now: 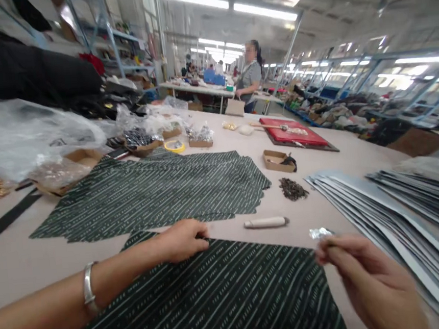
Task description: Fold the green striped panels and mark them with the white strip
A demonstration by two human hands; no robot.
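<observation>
A dark green fabric panel (230,291) with slanted rows of white lettering lies in front of me. My left hand (185,239) is closed at its upper edge, thumb and fingers pinching the fabric. My right hand (367,269) is held at the panel's upper right corner, thumb and forefinger pressed together; blur hides what is between them. Just beyond those fingertips sits a small pile of shiny silver pieces (320,233). A pale, pen-like tool with a dark tip (266,223) lies past the panel. More of the same fabric (168,189) is spread out behind my left hand.
Stacked grey strips (379,232) cover the right side. Farther off are dark small parts (293,189), an open cardboard box (275,160), a red board (293,132) and yellow tape (174,146). Plastic bags (36,134) lie left. A person (251,77) stands beyond the table.
</observation>
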